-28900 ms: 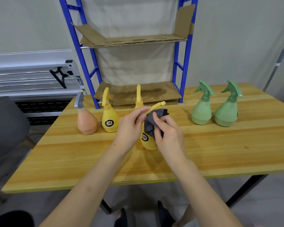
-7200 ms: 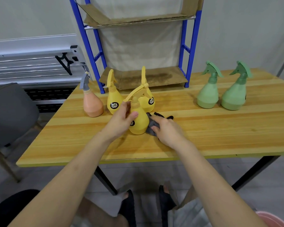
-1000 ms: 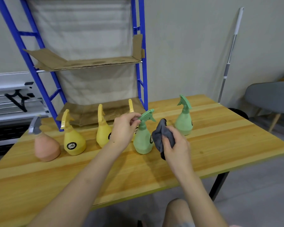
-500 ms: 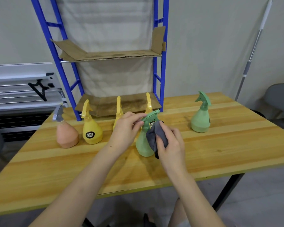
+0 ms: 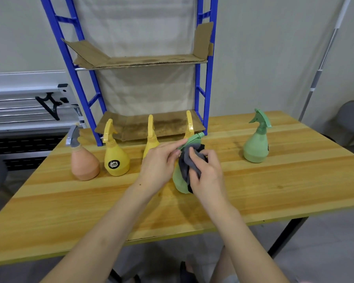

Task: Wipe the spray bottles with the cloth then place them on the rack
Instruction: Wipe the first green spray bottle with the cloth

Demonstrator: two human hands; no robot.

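A green spray bottle [image 5: 179, 181] stands on the wooden table [image 5: 274, 190] in front of me. My left hand [image 5: 159, 162] pinches its trigger head from the left. My right hand [image 5: 205, 171] holds a dark grey cloth [image 5: 189, 162] pressed against the bottle's neck and right side. A second green bottle [image 5: 255, 146] stands alone to the right. Three yellow bottles are lined up behind my hands: one at the left [image 5: 116, 158], one partly hidden [image 5: 151, 137], one mostly hidden [image 5: 189, 125]. An orange bottle [image 5: 83, 162] with a grey head is farthest left.
A blue rack [image 5: 74, 78] stands at the table's back edge with cardboard [image 5: 143, 61] on its upper shelf and cardboard [image 5: 161, 124] on its lower shelf. A grey chair [image 5: 349, 121] sits at the far right, a pole [image 5: 323, 60] leans on the wall.
The view has swung left and centred on the rack. My right hand has brought the cloth from beside the green bottle onto its neck and body. My left hand keeps its hold on the head.
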